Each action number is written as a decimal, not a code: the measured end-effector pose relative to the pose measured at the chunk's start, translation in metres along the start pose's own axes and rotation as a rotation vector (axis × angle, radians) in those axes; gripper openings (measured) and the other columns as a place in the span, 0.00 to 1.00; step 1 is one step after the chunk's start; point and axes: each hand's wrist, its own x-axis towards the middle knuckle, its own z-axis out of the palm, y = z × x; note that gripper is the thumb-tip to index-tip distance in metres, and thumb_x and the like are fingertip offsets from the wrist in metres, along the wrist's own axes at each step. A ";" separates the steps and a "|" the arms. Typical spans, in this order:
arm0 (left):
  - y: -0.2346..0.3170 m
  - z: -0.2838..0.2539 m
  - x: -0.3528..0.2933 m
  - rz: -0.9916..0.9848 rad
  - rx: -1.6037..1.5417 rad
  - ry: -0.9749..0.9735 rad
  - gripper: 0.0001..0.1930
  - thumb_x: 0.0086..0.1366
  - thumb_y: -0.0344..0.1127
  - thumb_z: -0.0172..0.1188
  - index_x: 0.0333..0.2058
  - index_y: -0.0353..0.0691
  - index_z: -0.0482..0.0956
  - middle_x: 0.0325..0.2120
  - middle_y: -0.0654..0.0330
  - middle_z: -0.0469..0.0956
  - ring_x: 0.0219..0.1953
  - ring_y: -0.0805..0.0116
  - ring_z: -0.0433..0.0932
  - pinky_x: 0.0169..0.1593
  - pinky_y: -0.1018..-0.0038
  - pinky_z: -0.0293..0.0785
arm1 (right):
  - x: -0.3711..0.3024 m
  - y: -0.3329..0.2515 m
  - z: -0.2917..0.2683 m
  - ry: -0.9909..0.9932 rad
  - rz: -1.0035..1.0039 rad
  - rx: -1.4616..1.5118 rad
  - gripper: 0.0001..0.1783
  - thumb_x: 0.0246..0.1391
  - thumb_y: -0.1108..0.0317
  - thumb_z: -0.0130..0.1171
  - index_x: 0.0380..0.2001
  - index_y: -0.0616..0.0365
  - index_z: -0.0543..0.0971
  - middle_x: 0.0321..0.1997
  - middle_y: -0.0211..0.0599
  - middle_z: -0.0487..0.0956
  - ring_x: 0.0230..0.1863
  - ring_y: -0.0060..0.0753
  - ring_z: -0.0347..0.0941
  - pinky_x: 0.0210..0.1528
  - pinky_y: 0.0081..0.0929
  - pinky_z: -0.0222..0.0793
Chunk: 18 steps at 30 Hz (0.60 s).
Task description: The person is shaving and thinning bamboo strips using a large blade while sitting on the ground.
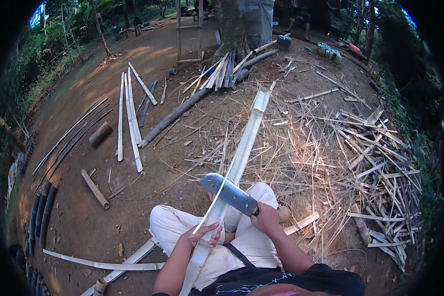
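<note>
Right hand (265, 218): fingers clamped on the cleaver (238, 199) across the bamboo (247, 143); angle your blade shallowly.
Left hand (202, 236): fingers clamped around the bamboo's near part; guard them.

One camera is sitting on the head. It is looking down and ahead. The left hand (205, 235) and right hand (266, 218) are showing close below, the ground (66, 197) is spreading past them, and a tree (231, 27) is standing far off.
</note>
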 end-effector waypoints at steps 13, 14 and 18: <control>-0.010 0.044 -0.021 0.108 0.422 0.363 0.21 0.76 0.52 0.49 0.38 0.37 0.73 0.23 0.63 0.73 0.22 0.72 0.74 0.29 0.73 0.73 | -0.001 -0.023 -0.030 0.083 -0.497 -0.161 0.14 0.38 0.61 0.66 0.26 0.56 0.75 0.25 0.41 0.78 0.27 0.46 0.79 0.33 0.40 0.74; -0.013 0.043 -0.018 0.124 0.405 0.361 0.23 0.77 0.54 0.47 0.36 0.37 0.73 0.22 0.64 0.72 0.21 0.74 0.71 0.28 0.74 0.72 | 0.004 -0.024 -0.033 0.103 -0.517 -0.174 0.12 0.38 0.62 0.64 0.25 0.57 0.75 0.24 0.41 0.78 0.26 0.46 0.78 0.33 0.40 0.73; -0.022 0.045 -0.015 0.106 0.470 0.340 0.23 0.77 0.54 0.46 0.34 0.38 0.72 0.20 0.64 0.72 0.20 0.74 0.71 0.27 0.75 0.71 | 0.065 0.011 -0.049 0.190 -0.421 -0.265 0.07 0.39 0.66 0.60 0.21 0.57 0.76 0.22 0.44 0.79 0.27 0.46 0.80 0.34 0.41 0.76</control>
